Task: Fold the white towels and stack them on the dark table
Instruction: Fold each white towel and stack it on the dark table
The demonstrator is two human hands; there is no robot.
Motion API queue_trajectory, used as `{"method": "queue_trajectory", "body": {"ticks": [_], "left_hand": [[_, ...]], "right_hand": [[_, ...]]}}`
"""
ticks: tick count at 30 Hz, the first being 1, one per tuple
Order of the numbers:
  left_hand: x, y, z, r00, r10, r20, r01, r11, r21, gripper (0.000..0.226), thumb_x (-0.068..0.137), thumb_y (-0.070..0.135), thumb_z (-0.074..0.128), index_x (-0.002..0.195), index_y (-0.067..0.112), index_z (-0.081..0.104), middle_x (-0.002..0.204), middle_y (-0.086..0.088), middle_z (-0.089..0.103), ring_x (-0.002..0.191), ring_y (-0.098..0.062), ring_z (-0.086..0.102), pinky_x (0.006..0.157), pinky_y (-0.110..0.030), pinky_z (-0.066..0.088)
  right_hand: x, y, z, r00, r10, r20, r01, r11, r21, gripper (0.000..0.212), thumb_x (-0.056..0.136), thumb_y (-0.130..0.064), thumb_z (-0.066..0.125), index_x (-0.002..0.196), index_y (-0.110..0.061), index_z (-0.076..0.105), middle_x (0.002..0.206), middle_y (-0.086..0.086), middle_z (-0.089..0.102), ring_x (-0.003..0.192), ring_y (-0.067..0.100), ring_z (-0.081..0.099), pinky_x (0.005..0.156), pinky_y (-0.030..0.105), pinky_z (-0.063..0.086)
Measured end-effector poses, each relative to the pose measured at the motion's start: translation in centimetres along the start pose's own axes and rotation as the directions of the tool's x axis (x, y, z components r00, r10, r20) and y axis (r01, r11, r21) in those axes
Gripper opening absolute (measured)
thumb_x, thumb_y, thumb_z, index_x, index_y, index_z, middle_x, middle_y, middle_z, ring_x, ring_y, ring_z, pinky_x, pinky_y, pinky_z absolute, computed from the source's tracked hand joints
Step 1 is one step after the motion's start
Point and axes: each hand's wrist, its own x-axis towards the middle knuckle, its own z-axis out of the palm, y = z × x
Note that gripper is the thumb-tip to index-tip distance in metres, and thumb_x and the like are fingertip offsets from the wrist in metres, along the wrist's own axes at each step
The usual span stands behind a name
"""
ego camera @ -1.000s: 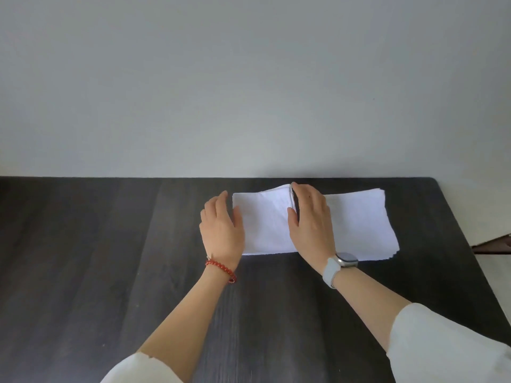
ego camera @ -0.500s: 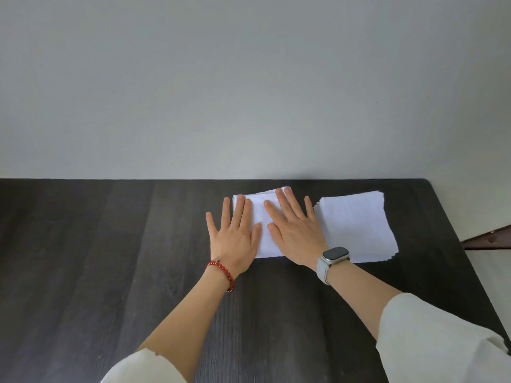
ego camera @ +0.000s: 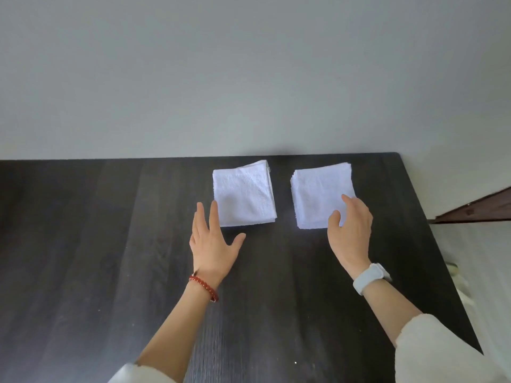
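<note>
Left hand [ego camera: 211,244]: spread flat, fingers straight and wide, thumb out; holds nothing; hovers or rests just near-left of the folded towel, fingertips beside its left edge; contact with the cloth not clear.
Right hand [ego camera: 350,230]: loosely curved, fingers relaxed, empty; over the near-right corner of the stack, partly covering it; whether touching cannot be told.
Folded towel [ego camera: 244,196]: small white square, several layers showing at its near and right edges; lies on the counter [ego camera: 83,258] just ahead of the left hand.
Stack [ego camera: 318,194]: white towels piled flat, many edges visible on its left side; lies ahead of the right hand, apart from the folded towel, a bare dark strip between them.
Changed: half a second ago both hands pressed side by side on the folded towel, which lay against the pile; now lifted off, drawn apart, each near its own white square, and a gap separates the two.
Meaning for the task: fold on this towel looks finished and released; probably a fresh towel from the stack next, or a transfer of the folded one.
Risk: loose top layers could slide or drag along if only one is pinched.
Also in view: red bead bracelet [ego camera: 204,287] on the left wrist, pale watch [ego camera: 370,277] on the right.
</note>
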Motion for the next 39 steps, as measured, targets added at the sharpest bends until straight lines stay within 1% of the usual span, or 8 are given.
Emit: {"method": "queue_trajectory", "body": {"ticks": [5,11,25,28,31,34,36,39], "left_hand": [[3.4,0.5,-0.1,0.993,0.021,0.112,0.003,0.978,-0.208,0.106,0.058,0.064,0.071,0.141,0.023,0.019,0.144,0.002,0.030,0.133,-0.020,0.032,0.103,-0.052,0.037],[5.6,1.2,0.5,0.987,0.017,0.162,0.061,0.883,-0.466,0.104,0.050,0.057,0.079,0.135,0.030,0.025,0.135,0.010,0.038,0.123,-0.011,0.040,0.102,-0.037,0.040],[6.6,1.8,2.0,0.984,0.013,0.178,0.048,0.942,-0.332,0.103,0.065,0.046,0.078,0.144,0.022,0.016,0.148,-0.002,0.026,0.135,-0.022,0.031,0.107,-0.046,0.035],[4.8,2.3,0.9,0.999,0.040,0.028,-0.039,0.998,-0.043,0.096,0.073,0.055,0.068,0.146,0.019,0.018,0.155,-0.006,0.014,0.142,-0.025,0.015,0.111,-0.048,0.021],[1.7,1.6,0.5,0.856,0.477,-0.198,-0.430,0.871,0.236,0.059,0.080,0.045,0.059,0.129,0.017,0.045,0.137,-0.013,0.045,0.128,-0.029,0.040,0.099,-0.046,0.036],[-1.0,0.4,1.2,0.743,0.668,-0.040,-0.641,0.728,0.243,0.033,0.082,0.035,0.047,0.108,0.019,0.059,0.105,-0.002,0.063,0.097,-0.019,0.057,0.078,-0.036,0.049],[-1.3,0.2,1.8,0.776,0.613,0.149,-0.630,0.740,0.235,0.032,0.083,0.033,0.044,0.105,0.019,0.064,0.099,0.002,0.064,0.089,-0.018,0.062,0.073,-0.034,0.051],[0.1,0.6,2.1,0.860,0.414,0.298,-0.487,0.841,0.236,0.038,0.092,0.032,0.046,0.128,0.021,0.051,0.125,0.003,0.052,0.113,-0.018,0.050,0.094,-0.034,0.040]], "right_hand": [[3.3,1.0,-0.2,0.985,0.095,0.146,-0.122,0.973,0.194,0.051,0.097,-0.027,0.041,0.144,-0.015,0.025,0.151,0.007,0.028,0.138,0.027,0.029,0.111,0.043,0.031],[4.7,0.8,0.1,0.966,0.117,0.232,-0.167,0.964,0.209,0.050,0.097,-0.023,0.041,0.144,-0.014,0.024,0.150,0.007,0.029,0.137,0.028,0.030,0.109,0.042,0.031],[4.5,-0.8,1.7,0.947,0.035,0.319,-0.131,0.949,0.287,0.053,0.097,-0.023,0.043,0.145,-0.016,0.022,0.153,0.005,0.023,0.140,0.025,0.025,0.111,0.039,0.026],[3.4,0.0,0.8,0.978,-0.099,0.182,0.100,0.995,0.000,0.052,0.092,-0.028,0.052,0.140,-0.016,0.035,0.150,0.009,0.029,0.138,0.029,0.029,0.112,0.044,0.028],[1.3,0.4,-0.3,0.874,-0.482,0.070,0.487,0.861,-0.150,0.035,0.079,-0.020,0.069,0.113,-0.014,0.062,0.119,0.011,0.061,0.108,0.030,0.059,0.093,0.044,0.046],[-0.3,0.2,-1.6,0.735,-0.543,0.406,0.640,0.753,-0.151,0.026,0.089,-0.026,0.055,0.113,-0.018,0.060,0.107,0.000,0.064,0.091,0.020,0.063,0.082,0.030,0.049],[0.0,0.2,-1.4,0.688,-0.435,0.581,0.617,0.772,-0.154,0.033,0.096,-0.032,0.041,0.125,-0.022,0.052,0.122,-0.006,0.057,0.105,0.014,0.057,0.090,0.024,0.044],[0.9,-0.5,-0.6,0.671,-0.362,0.647,0.595,0.783,-0.179,0.035,0.097,-0.033,0.036,0.129,-0.023,0.048,0.131,-0.005,0.050,0.114,0.013,0.050,0.093,0.026,0.043]]}}
